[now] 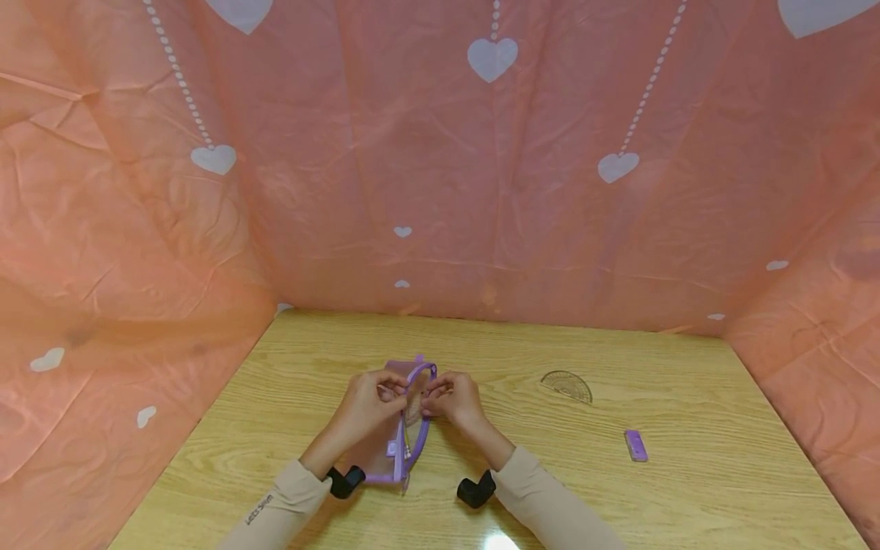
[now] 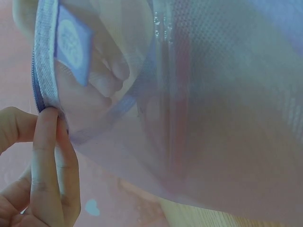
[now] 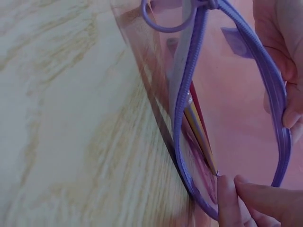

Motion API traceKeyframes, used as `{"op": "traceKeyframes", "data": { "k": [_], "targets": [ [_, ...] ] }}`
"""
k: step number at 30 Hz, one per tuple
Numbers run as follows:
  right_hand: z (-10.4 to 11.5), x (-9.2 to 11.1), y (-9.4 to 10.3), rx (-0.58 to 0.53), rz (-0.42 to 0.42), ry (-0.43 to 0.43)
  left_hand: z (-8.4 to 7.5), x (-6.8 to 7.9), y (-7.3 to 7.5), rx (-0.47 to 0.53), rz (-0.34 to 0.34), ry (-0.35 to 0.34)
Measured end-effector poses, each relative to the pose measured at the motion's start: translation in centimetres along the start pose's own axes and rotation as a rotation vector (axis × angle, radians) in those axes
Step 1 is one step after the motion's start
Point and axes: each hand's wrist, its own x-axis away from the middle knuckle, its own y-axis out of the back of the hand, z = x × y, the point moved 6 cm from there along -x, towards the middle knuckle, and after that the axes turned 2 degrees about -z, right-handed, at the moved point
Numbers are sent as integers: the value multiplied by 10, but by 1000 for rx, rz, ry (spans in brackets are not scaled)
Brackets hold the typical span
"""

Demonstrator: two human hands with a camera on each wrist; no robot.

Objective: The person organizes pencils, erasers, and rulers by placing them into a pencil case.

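A see-through purple pencil pouch [image 1: 381,451] stands on its side, its zipper gaping and its mouth turned to the right. With thumb and fingertips my left hand [image 1: 371,401] pinches the zipper edge on the left. My right hand [image 1: 459,399] grips the opposite side of the mouth, fingertips close together just inside the opening. A yellow stick like a pencil [image 3: 196,123] and a thin red one show inside the pouch in the right wrist view. A purple zipper ring [image 3: 165,29] dangles at the near end. The right fingers partly cover the far end of the mouth.
Right of the hands, a clear protractor [image 1: 567,386] lies on the wood-grain table [image 1: 536,466]. A small purple block [image 1: 635,445], perhaps a sharpener or eraser, sits nearer on the right. Orange cloth [image 1: 440,191] with white hearts rises behind the table and at both sides.
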Motion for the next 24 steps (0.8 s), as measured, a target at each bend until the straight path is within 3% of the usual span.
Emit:
{"op": "traceKeyframes", "data": {
  "k": [8,13,18,24],
  "targets": [
    [0,2,7,21,-30,-11,-1,1,1,15,1,20],
    [0,2,13,-23,-43,-53,-2,1,1,22,0,20],
    [3,3,20,-34,-36,-28,-1,1,1,18,0,15],
    [3,4,31,-97,-16,-58,-1,0,0,29,-9,18]
  ]
}}
